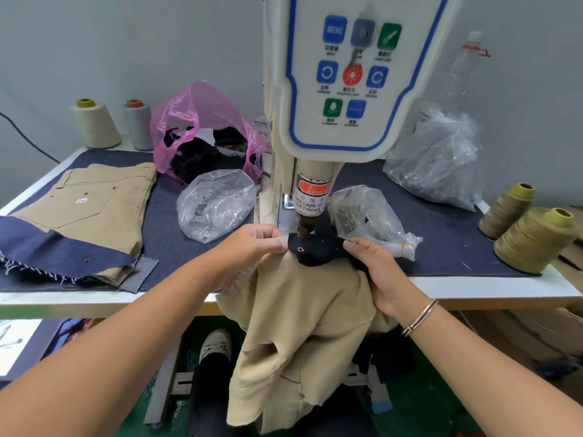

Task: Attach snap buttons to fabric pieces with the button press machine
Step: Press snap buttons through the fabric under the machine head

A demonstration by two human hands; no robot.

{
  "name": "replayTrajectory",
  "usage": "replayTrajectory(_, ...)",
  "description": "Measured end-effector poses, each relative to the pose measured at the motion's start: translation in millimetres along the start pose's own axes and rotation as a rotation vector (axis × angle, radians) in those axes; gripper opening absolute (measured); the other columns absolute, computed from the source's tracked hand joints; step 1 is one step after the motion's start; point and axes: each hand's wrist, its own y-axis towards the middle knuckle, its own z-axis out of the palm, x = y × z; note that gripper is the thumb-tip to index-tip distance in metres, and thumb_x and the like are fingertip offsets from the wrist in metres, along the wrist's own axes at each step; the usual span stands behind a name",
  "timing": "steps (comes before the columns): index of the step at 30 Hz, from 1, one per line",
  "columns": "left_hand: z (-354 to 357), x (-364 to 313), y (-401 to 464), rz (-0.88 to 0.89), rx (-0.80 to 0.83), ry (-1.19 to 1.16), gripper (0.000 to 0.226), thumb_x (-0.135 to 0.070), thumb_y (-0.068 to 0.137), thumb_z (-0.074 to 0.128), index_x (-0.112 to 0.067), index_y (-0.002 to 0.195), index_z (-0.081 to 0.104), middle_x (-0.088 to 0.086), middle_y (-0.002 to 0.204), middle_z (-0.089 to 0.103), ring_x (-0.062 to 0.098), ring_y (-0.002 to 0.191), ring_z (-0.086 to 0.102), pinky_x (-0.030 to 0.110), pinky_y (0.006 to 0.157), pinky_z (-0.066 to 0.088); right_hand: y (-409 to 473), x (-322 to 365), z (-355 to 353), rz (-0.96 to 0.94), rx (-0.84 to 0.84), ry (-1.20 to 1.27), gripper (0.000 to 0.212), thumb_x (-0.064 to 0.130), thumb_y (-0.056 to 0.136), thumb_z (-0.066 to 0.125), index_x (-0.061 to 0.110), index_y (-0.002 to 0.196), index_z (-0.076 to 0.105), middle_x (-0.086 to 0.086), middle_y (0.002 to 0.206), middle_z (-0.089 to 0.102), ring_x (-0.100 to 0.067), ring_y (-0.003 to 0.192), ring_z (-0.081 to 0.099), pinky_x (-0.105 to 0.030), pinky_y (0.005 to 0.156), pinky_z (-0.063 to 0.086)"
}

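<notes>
I hold the dark navy flap (pixel 318 249) of the tan garment (pixel 303 313) under the ram (pixel 305 227) of the button press machine (pixel 344 74). My left hand (pixel 252 244) pinches the flap's left edge between thumb and fingertips. My right hand (pixel 375 269) curls round its right end, with the tan cloth bunched under the palm. A red laser dot sits on a small ring (pixel 300 249) on the flap, just in front of the ram rather than beneath it, so I judge the spot needs nudging back before I press.

The cloth is soft and limp, and most of the garment hangs off the table edge (pixel 94 302) toward my lap. That weight will likely drag the flap out of line. I should keep light tension from both ends, gripping only at the edges, well clear of the ram. The finger warning label (pixel 310 201) sits right above my left fingertips. A clear bag of snap parts (pixel 362 216) lies just beside my right hand.
</notes>
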Motion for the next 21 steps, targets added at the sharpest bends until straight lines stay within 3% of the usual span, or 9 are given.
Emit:
replayTrajectory(6, -3.6, -3.5, -6.6, -0.004, 0.088, 0.003, 0.013, -0.032, 0.070, 0.063, -0.020, 0.068, 0.066, -0.003, 0.078, 0.061, 0.009, 0.080, 0.054, 0.026, 0.081, 0.036, -9.5, 1.0, 4.1, 0.006, 0.062, -0.016, 0.030, 0.026, 0.075, 0.066, 0.004, 0.096, 0.065, -0.012, 0.096, 0.069, -0.018, 0.087, 0.065, -0.028, 0.080, 0.051)
replayTrajectory(8, -4.9, -5.7, -12.1, -0.032, 0.164, 0.047, 0.042, -0.041, 0.071, 0.065, -0.001, 0.083, 0.066, 0.007, 0.087, 0.055, 0.018, 0.086, 0.047, 0.033, 0.086, 0.031, -16.9, 0.2, 6.0, 0.017, 0.106, -0.032, 0.024, 0.027, 0.074, 0.067, 0.008, 0.088, 0.064, -0.009, 0.090, 0.069, -0.016, 0.082, 0.064, -0.024, 0.074, 0.052)
replayTrajectory(10, -7.1, -8.8, -18.8, -0.071, 0.233, 0.061, 0.063, -0.042, 0.072, 0.068, 0.015, 0.092, 0.053, 0.012, 0.087, 0.047, 0.026, 0.080, 0.040, 0.036, 0.076, 0.030, -26.1, 1.1, 8.4, 0.024, 0.153, -0.069, 0.013, 0.026, 0.075, 0.067, 0.014, 0.077, 0.064, -0.004, 0.080, 0.065, -0.013, 0.075, 0.060, -0.020, 0.067, 0.050)
replayTrajectory(12, -10.7, -13.6, -23.6, -0.060, 0.269, 0.043, 0.049, -0.032, 0.074, 0.069, 0.013, 0.091, 0.057, 0.014, 0.080, 0.052, 0.024, 0.071, 0.049, 0.030, 0.068, 0.036, -34.5, 4.5, 11.1, 0.012, 0.214, -0.125, 0.010, 0.022, 0.079, 0.068, 0.019, 0.071, 0.063, 0.000, 0.073, 0.060, -0.011, 0.070, 0.055, -0.020, 0.064, 0.047)
replayTrajectory(14, -12.7, -23.6, -27.0, -0.032, 0.323, 0.033, 0.033, -0.027, 0.075, 0.070, 0.004, 0.088, 0.066, 0.012, 0.083, 0.062, 0.020, 0.075, 0.058, 0.028, 0.074, 0.043, -42.7, 11.8, 17.4, -0.001, 0.276, -0.268, 0.007, 0.024, 0.081, 0.068, 0.022, 0.077, 0.063, -0.001, 0.078, 0.059, -0.012, 0.075, 0.054, -0.024, 0.071, 0.045)
replayTrajectory(17, -3.9, -43.3, -31.7, 0.032, 0.401, 0.083, 0.023, -0.032, 0.071, 0.070, -0.010, 0.075, 0.067, 0.005, 0.076, 0.062, 0.016, 0.072, 0.057, 0.024, 0.072, 0.044, -52.0, 22.6, 36.7, 0.044, 0.405, -0.510, 0.035, 0.044, 0.073, 0.066, 0.028, 0.103, 0.061, -0.005, 0.106, 0.066, -0.018, 0.100, 0.061, -0.033, 0.090, 0.046)
replayTrajectory(19, 8.9, -52.2, -34.7, 0.087, 0.405, 0.139, 0.016, -0.026, 0.073, 0.068, -0.011, 0.073, 0.062, -0.001, 0.068, 0.057, 0.009, 0.064, 0.052, 0.015, 0.062, 0.039, -56.1, 26.5, 52.7, 0.043, 0.438, -0.710, 0.040, 0.058, 0.065, 0.062, 0.037, 0.099, 0.062, 0.007, 0.104, 0.067, -0.011, 0.104, 0.062, -0.021, 0.091, 0.046)
replayTrajectory(21, 18.7, -55.4, -36.3, 0.145, 0.371, 0.147, 0.004, -0.016, 0.078, 0.063, -0.012, 0.080, 0.063, -0.011, 0.070, 0.061, 0.001, 0.066, 0.055, 0.009, 0.062, 0.040, -59.7, 27.9, 64.7, 0.051, 0.406, -0.692, 0.029, 0.056, 0.066, 0.064, 0.038, 0.089, 0.066, 0.014, 0.090, 0.069, -0.004, 0.093, 0.065, -0.015, 0.084, 0.049)
